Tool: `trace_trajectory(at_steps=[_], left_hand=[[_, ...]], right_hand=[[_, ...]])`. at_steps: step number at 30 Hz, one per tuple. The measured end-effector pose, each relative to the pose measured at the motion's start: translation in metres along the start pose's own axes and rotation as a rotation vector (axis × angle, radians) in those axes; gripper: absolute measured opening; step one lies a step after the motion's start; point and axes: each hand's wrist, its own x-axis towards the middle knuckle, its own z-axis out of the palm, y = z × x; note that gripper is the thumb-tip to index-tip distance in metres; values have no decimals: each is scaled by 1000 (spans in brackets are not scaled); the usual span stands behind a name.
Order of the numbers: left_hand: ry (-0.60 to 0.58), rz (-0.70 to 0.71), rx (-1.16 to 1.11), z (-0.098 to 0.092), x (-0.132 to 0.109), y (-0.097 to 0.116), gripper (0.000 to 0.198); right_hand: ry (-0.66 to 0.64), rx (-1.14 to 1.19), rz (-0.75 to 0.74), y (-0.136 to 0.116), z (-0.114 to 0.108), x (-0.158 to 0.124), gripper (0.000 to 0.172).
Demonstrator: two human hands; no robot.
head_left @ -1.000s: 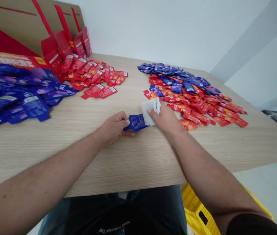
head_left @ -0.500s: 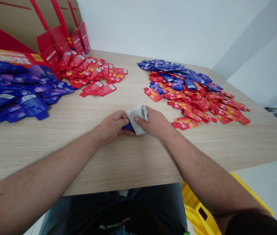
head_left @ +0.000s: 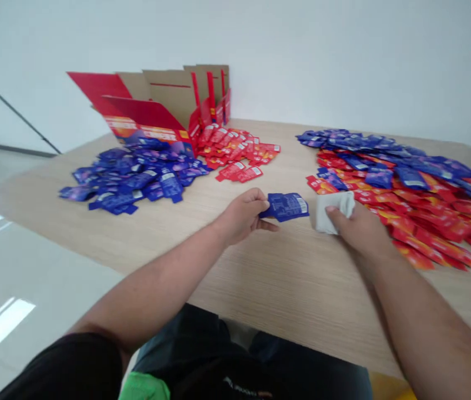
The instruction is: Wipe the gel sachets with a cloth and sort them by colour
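Note:
Between the thumb and fingers of my left hand point(head_left: 247, 215) is one blue sachet point(head_left: 287, 206), its barcode end pointing right. My right hand point(head_left: 362, 228) grips a folded light grey cloth point(head_left: 330, 211), thumb across its front. A small gap separates the cloth from the sachet. Both hands are above the wooden table point(head_left: 269, 278). A pile of blue sachets point(head_left: 135, 175) lies to the left, beyond my left arm. Past my right hand are piled red sachets point(head_left: 431, 222), with more blue sachets point(head_left: 385, 150) along their back.
Open red cardboard boxes point(head_left: 148, 111) stand at the back left, before the white wall. Red sachets point(head_left: 235, 150) are heaped beside them. Pale floor point(head_left: 31, 266) shows left of the table edge, and something yellow point(head_left: 389, 384) sits below the front edge.
The blue sachet has come out of the cloth and is now apart from it, in my left hand. My hands have separated, and the view has swung left.

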Motion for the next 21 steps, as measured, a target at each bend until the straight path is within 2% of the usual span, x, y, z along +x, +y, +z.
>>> trace_trajectory(at_steps=[3,6,12,15,18,21], left_hand=[[72,110,14,-23,-22,24,14],[239,210,62,-61,-62,47,18],[794,377,149,-156,-164,92,15],[1043,507,227,-195,-201,115,15],[1212,561,306,-231,-217,140,18],[1255,525,392,-267,-210,164,19]], right_hand=[[-78,-45,26,-6,-1,1,51],[-105,-112,51,-13,-4,0,49],[-119,-133,71,-14,3,3,49],[-102,-97,63,-9,9,6,46],[-127,-105,53,-2,13,9,42],[-112,-143,18,8,18,14,42]])
